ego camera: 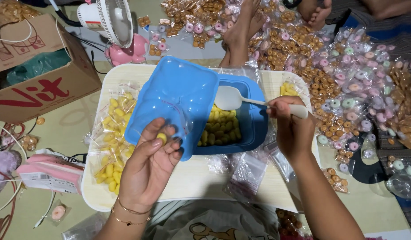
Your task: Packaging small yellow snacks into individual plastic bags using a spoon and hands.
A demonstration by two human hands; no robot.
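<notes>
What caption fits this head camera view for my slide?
Left hand holds a small clear plastic bag with yellow candy; right hand holds a white plastic spoon over a blue tub.

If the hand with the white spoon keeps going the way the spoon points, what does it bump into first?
Probably the tilted blue lid. The right hand aims its white spoon leftward over the blue box, though depth is hard to judge.

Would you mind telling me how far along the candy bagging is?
Done: filled bags of yellow candies lie on the tray. In hand: left hand holds a small clear bag, right hand a white spoon. Left: candies in the blue tub, empty bags.
</notes>
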